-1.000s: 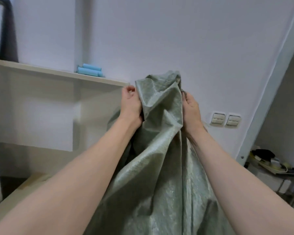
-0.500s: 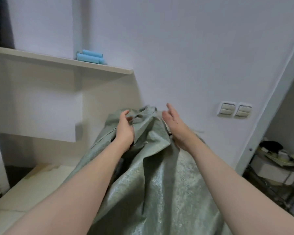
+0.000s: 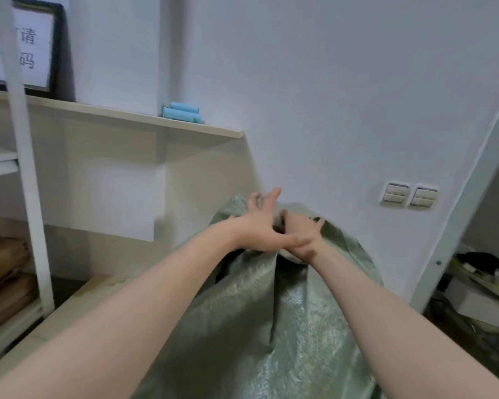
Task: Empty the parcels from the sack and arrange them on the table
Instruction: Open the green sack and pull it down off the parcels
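Note:
A large green woven sack (image 3: 300,326) stands in front of me, bulging, its gathered top near the wall. My left hand (image 3: 260,226) lies over the sack's top with fingers spread and straight. Close beside it, touching at the wrist, my right hand (image 3: 303,234) curls its fingers into the bunched fabric at the top. No parcels show; the sack's inside is hidden. The beige table (image 3: 78,306) runs under the sack on the left.
A wall shelf (image 3: 144,119) carries blue rolls (image 3: 182,112) and a framed sign (image 3: 20,47). A white rack post (image 3: 26,174) with brown boxes (image 3: 3,277) stands at the left. Wall switches (image 3: 409,194) and a cluttered cart (image 3: 484,280) are at the right.
The sack's top has dropped from its raised position. My hands have come together over it; the left has released the fabric and spread its fingers, and the right now curls into the fabric.

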Motion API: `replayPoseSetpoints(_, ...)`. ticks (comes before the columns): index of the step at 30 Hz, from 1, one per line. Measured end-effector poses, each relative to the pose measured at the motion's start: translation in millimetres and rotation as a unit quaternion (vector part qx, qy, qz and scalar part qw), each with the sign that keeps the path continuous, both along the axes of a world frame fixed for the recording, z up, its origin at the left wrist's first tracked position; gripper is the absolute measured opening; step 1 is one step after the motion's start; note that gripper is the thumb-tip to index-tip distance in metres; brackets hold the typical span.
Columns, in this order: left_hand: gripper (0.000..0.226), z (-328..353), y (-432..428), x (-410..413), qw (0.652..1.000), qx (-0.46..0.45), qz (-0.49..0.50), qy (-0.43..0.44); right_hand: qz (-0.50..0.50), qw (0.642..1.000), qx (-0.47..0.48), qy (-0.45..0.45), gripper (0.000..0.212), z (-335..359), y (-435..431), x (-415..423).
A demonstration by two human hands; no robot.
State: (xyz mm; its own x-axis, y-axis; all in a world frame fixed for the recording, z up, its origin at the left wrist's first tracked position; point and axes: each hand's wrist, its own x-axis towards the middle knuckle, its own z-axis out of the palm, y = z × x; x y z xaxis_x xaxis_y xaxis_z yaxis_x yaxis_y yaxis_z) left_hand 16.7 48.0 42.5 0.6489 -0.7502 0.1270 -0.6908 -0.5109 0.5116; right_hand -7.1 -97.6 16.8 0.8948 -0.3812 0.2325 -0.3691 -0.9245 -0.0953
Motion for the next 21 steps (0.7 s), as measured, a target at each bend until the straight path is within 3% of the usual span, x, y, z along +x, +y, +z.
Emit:
replayPoseSetpoints(2,0.142,-12,8,-7,0.989,0.11,-0.002,-0.098,-0.007,0.998,-0.016,-0.056,0.039,0,-1,-9)
replayPoseSetpoints(5,0.159,-37,13,-1,0.974,0.131,0.074,-0.167,0.067,0.981,0.07,-0.17,0.034,0,-1,-23)
replayPoseSetpoints(8,0.161,-46,13,15,0.979,0.069,0.139,-0.133,0.128,0.948,0.17,-0.237,0.026,2,-8,-35)
replayPoseSetpoints(11,0.159,-47,1,30,0.99,0.023,0.135,-0.032,0.173,0.921,0.227,-0.264,0.031,0,-16,-46)
replayPoseSetpoints(14,0.153,-52,-13,37,0.991,-0.019,0.041,0.122,0.192,0.912,0.276,-0.235,0.042,-7,-30,-43)
replayPoseSetpoints(16,0.133,-52,-17,39,0.977,-0.064,-0.012,0.204,0.181,0.932,0.246,-0.195,0.056,-5,-42,-39)
replayPoseSetpoints(19,0.058,-54,-24,52,0.981,-0.062,-0.04,0.181,0.077,0.984,0.161,-0.025,0.122,8,-57,-35)
replayPoseSetpoints(20,0.048,-56,-25,55,0.985,-0.055,-0.025,0.164,0.043,0.989,0.135,0.043,0.135,12,-57,-34)
replayPoseSetpoints(21,0.055,-60,-27,60,0.989,-0.04,-0.004,0.144,0.034,0.988,0.125,0.089,0.134,12,-57,-32)
